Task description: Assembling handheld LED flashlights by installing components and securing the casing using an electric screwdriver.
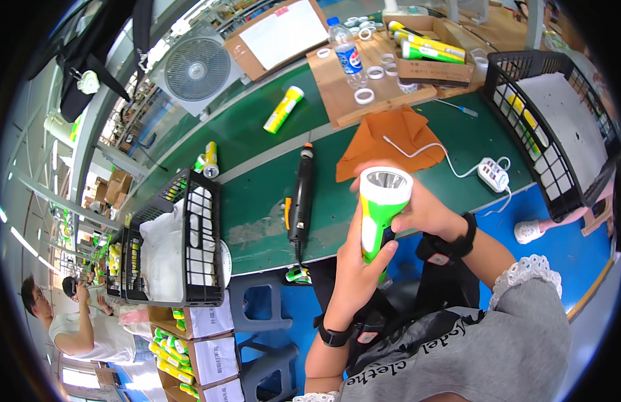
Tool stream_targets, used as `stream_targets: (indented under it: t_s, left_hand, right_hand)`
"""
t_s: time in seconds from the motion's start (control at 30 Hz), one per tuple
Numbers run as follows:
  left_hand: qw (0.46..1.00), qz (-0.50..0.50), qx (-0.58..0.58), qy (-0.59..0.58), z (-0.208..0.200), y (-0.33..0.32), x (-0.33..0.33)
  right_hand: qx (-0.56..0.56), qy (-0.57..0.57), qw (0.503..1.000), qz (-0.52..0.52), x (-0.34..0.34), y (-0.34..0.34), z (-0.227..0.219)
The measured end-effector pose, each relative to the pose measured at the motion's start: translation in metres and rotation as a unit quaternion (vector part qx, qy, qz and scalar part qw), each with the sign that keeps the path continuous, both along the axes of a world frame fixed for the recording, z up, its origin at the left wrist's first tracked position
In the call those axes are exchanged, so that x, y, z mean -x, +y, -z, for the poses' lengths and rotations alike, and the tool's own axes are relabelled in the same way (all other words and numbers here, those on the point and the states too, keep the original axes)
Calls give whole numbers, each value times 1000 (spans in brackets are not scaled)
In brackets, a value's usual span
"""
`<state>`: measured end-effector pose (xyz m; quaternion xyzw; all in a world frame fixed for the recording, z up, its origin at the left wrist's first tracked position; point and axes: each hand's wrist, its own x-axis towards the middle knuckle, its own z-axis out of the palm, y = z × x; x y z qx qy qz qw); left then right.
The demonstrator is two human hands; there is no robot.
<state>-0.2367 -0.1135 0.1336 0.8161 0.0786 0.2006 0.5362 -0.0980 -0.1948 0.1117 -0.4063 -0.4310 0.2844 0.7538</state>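
A green and white flashlight [376, 218] with a wide white head is held upright above the near edge of the bench, its reflector facing up. My left hand [350, 278] is closed round the lower body, thumb across the front. At the head, my right hand [427, 209] grips from the right side, its thumb against the neck; some of its fingers are hidden behind the head and blurred. To the left of both hands, a black electric screwdriver [301, 194] lies on the green bench. An orange-brown sheet [370, 144] lies just beyond the flashlight.
Black crates stand at left [203, 261] and right [558, 194]. A white power strip [492, 175] trails its cable over the bench. Farther back are a yellow-green flashlight [283, 110], a bottle [347, 57], white rings [364, 96] and a cardboard box [431, 70]. Another person [76, 321] is far left.
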Motion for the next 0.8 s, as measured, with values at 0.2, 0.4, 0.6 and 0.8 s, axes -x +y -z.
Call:
stream_targets:
  t_s: [0.2,0.4,0.6,0.8]
  left_hand:
    - [998,-40,-50,8,1,-15,9]
    - [971,-88,-222,-21,10,-22,13]
    - [968,-100,-225,-54,8,-26,8]
    - [979,-133,-147,-54,19,-26,-2]
  right_hand:
    - [-198,177,955,-135,11,5,15]
    - [-145,221,955,-137,21,-5,7]
    - [-221,219,939,-145,19,3,20]
    - [-78,100,989,-69,20,-3,17]
